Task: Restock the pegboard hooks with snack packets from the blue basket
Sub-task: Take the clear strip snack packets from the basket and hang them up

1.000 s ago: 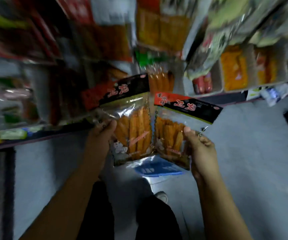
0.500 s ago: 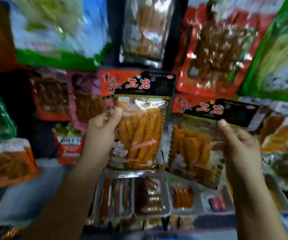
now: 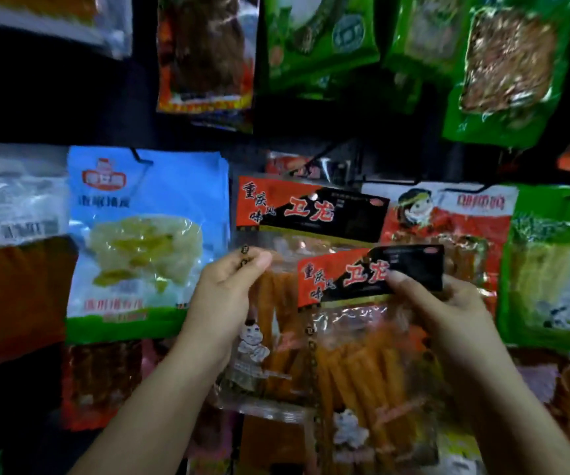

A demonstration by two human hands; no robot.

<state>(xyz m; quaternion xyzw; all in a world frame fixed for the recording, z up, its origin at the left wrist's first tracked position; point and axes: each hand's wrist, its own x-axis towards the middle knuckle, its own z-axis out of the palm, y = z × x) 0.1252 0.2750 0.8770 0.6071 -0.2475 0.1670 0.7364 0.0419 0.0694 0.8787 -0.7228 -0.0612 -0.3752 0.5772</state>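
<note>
View change: 1.0 s ago the head camera looked down at the floor with the blue basket below the hands; now it faces the pegboard display and the basket is out of view.
Meaning: judged, pick-up is done and hanging is the step in hand.
Left hand [image 3: 228, 289]: raised since 0.5 s ago; thumb and fingers pinch the left edge of the rear packet [image 3: 307, 214], held upright against the display.
Rear packet hole: near the header top; whether a hook passes through it, cannot tell.
Right hand [image 3: 448, 303]: thumb pinches the black header of the front packet [image 3: 362, 354], which overlaps the rear one, lower and to the right.
Containers: each of the 2 clear packets holds orange snack sticks.
Surroundings: blue packet [image 3: 146, 241] hangs just left; green packets [image 3: 318, 36] above.
</note>
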